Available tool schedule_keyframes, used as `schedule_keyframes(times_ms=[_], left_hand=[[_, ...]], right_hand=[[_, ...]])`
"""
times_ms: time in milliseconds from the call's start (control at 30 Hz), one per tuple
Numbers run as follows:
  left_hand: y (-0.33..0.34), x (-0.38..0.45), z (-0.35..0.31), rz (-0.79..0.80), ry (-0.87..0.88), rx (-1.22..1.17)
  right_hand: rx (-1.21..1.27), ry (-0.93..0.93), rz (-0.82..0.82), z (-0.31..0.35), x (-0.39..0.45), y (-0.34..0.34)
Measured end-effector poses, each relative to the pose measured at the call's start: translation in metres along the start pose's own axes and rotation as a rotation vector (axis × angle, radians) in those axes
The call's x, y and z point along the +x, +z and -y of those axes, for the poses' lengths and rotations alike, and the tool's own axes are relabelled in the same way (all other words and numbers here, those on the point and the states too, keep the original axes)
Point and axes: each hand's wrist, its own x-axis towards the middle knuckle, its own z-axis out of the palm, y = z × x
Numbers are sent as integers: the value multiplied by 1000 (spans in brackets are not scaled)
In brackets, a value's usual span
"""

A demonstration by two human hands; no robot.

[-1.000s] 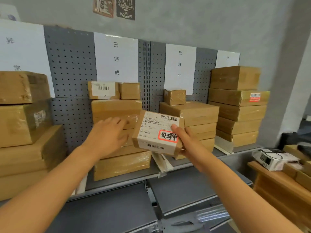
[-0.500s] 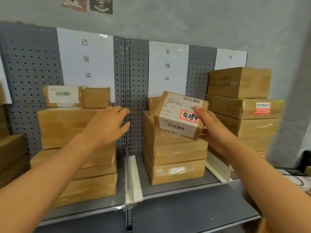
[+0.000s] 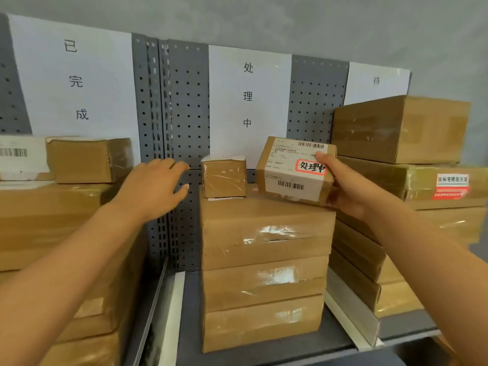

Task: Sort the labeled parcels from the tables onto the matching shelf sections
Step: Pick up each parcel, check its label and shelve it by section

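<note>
The right hand (image 3: 348,188) grips the parcel (image 3: 293,170) by its near-right corner, thumb on the label, low edge apparently touching the stack (image 3: 264,260) under the 处理中 sign (image 3: 248,96). The left hand (image 3: 153,186) hovers with relaxed fingers, holding nothing. Best to lower the parcel flat, just right of the small box (image 3: 224,178), square to the stack, before letting go.

Both arms reached forward and up from the lower corners. The left hand (image 3: 151,187) hung open in the air, palm down, fingers (image 3: 169,165) loosely spread and slightly bent, holding nothing. The right hand (image 3: 348,190) gripped a parcel (image 3: 293,171) by its right end, thumb laid across the labelled face.
</note>
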Motion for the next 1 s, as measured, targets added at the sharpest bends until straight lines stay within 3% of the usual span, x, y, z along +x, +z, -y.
schedule_keyframes(times_ms=[400, 633, 733, 867, 1000], left_hand=[[1, 2, -29, 79, -182, 172], [-6, 2, -57, 106, -245, 231], [-11, 2, -69, 102, -251, 243], [-22, 1, -86, 92, -267, 260], [-31, -2, -106, 84, -290, 244]], right_hand=[[106, 182, 125, -8, 108, 7], [135, 182, 87, -13, 140, 12], [-14, 41, 24, -12, 143, 12], [-355, -356, -26, -9, 135, 15], [-568, -716, 90, -6, 109, 24]])
